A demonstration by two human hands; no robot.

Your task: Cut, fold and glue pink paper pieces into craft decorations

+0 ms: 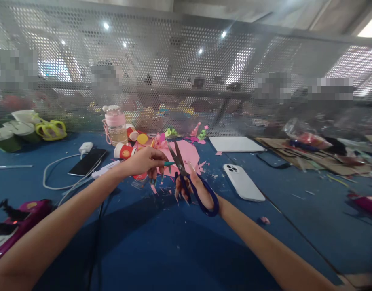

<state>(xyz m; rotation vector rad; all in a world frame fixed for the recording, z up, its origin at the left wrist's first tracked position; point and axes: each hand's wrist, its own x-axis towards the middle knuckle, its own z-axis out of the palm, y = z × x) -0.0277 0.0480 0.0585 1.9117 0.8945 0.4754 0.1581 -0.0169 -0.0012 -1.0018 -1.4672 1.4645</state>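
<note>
My right hand (202,192) grips scissors (182,167) by their dark blue handles, thumb through one loop. The blades point up and away, slightly apart. Close to the blades, my left hand (146,161) is closed in a pinch. Teal-green slivers show at its fingertips; whether they are a held piece or long nails I cannot tell. Behind both hands lies a pink paper sheet (186,152) with an angular edge. Small pink scraps (154,189) are scattered on the blue table (143,242) below my hands.
Red paper cups (124,151) and a pink-lidded bottle (115,125) stand back left. A black phone (87,161) with a white cable lies left, near a purple device (25,222). At right are a white phone (243,182), white sheet (236,144) and cardboard (283,151). A perforated metal screen (174,72) rises behind.
</note>
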